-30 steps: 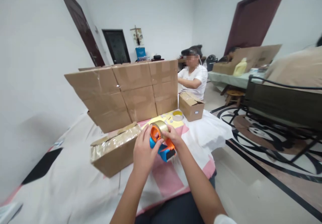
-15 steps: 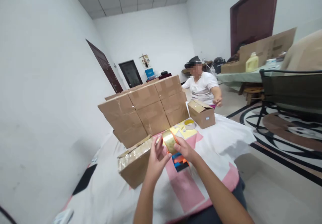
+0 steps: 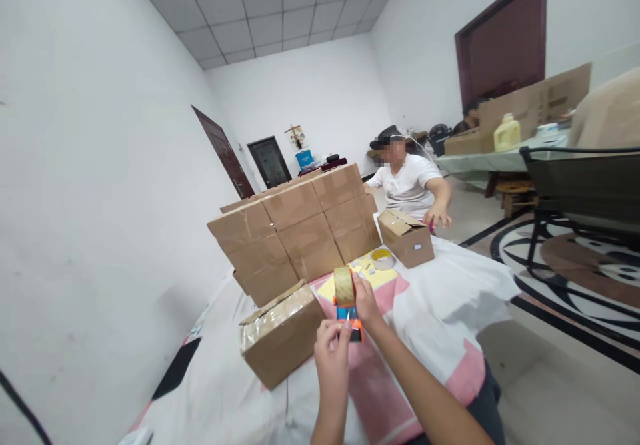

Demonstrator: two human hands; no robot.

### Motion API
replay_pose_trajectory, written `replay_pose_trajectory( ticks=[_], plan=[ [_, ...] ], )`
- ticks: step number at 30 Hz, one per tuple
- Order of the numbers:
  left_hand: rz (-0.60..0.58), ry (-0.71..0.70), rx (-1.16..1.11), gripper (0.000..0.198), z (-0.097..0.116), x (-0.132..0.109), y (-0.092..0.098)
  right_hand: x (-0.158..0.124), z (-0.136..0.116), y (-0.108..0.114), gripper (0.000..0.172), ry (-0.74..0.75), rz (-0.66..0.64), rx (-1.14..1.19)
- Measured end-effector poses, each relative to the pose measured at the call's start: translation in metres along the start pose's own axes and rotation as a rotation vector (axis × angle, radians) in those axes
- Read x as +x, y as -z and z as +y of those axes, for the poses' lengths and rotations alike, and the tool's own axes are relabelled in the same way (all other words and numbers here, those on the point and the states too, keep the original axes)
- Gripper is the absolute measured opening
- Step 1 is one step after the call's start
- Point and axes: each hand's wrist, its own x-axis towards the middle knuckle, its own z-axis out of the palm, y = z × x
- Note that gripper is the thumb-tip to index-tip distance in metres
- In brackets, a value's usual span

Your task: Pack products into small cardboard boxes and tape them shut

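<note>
My right hand [image 3: 367, 303] grips an orange and blue tape dispenser [image 3: 345, 313] by its right side. It carries a roll of yellowish clear packing tape [image 3: 343, 287] at its far end. My left hand [image 3: 330, 343] is closed in a pinch at the dispenser's near end; what lies between its fingertips is too small to make out. To the left of my hands sits a cardboard box [image 3: 283, 338] with shiny tape along its top.
Stacked cardboard boxes [image 3: 305, 225] stand behind my hands. Past the dispenser, a loose tape roll [image 3: 383, 262] rests on yellow paper. A smaller box [image 3: 413, 248] stands at the right, beside a seated person [image 3: 407, 181]. White cloth [image 3: 440, 298] covers the table.
The dispenser has turned more upright, its roll pointing away from me. My left hand has come down from beside the roll to its near end and closed. The other person's hand has lowered.
</note>
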Motion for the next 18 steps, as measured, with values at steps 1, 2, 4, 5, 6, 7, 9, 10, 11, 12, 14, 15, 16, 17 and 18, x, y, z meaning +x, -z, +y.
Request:
replay_pose_trajectory(
  ticks=[1, 2, 4, 5, 6, 7, 9, 10, 11, 12, 14, 15, 16, 17, 18],
  plan=[
    [0.007, -0.009, 0.037, 0.048, 0.0, -0.003, -0.002, 0.002, 0.002, 0.001, 0.06, 0.006, 0.074, -0.008],
    [0.018, -0.014, 0.064, 0.048, 0.001, -0.006, -0.003, 0.004, 0.003, 0.001, 0.059, 0.012, 0.133, -0.014],
    [0.029, -0.009, 0.082, 0.047, 0.002, -0.012, -0.007, 0.006, 0.005, 0.004, 0.054, 0.029, 0.203, -0.012],
    [0.024, 0.0, 0.07, 0.046, 0.003, -0.015, -0.009, 0.007, 0.005, 0.006, 0.051, 0.038, 0.245, -0.008],
    [0.016, 0.015, 0.049, 0.046, 0.003, -0.018, -0.01, 0.008, 0.005, 0.008, 0.048, 0.047, 0.297, -0.008],
    [0.006, 0.033, 0.03, 0.045, 0.003, -0.021, -0.012, 0.01, 0.004, 0.012, 0.045, 0.05, 0.345, -0.008],
    [-0.012, 0.071, 0.018, 0.044, 0.0, -0.025, -0.015, 0.015, 0.005, 0.02, 0.043, 0.019, 0.403, 0.004],
    [-0.02, 0.091, 0.021, 0.043, -0.003, -0.026, -0.016, 0.018, 0.006, 0.025, 0.044, -0.01, 0.405, 0.021],
    [-0.028, 0.109, 0.027, 0.043, -0.007, -0.027, -0.017, 0.022, 0.007, 0.029, 0.045, -0.039, 0.403, 0.045],
    [-0.036, 0.124, 0.032, 0.044, -0.011, -0.026, -0.017, 0.025, 0.009, 0.033, 0.046, -0.062, 0.408, 0.075],
    [-0.054, 0.145, 0.028, 0.045, -0.018, -0.024, -0.018, 0.029, 0.013, 0.037, 0.048, -0.086, 0.428, 0.143],
    [-0.065, 0.152, 0.022, 0.045, -0.021, -0.023, -0.018, 0.03, 0.015, 0.037, 0.05, -0.093, 0.434, 0.177],
    [-0.075, 0.156, 0.015, 0.046, -0.023, -0.021, -0.018, 0.031, 0.015, 0.037, 0.05, -0.104, 0.431, 0.207],
    [-0.082, 0.158, 0.009, 0.047, -0.025, -0.02, -0.018, 0.03, 0.015, 0.035, 0.05, -0.125, 0.416, 0.231],
    [-0.087, 0.159, 0.002, 0.047, -0.026, -0.019, -0.018, 0.029, 0.014, 0.033, 0.048, -0.158, 0.392, 0.249]
  ],
)
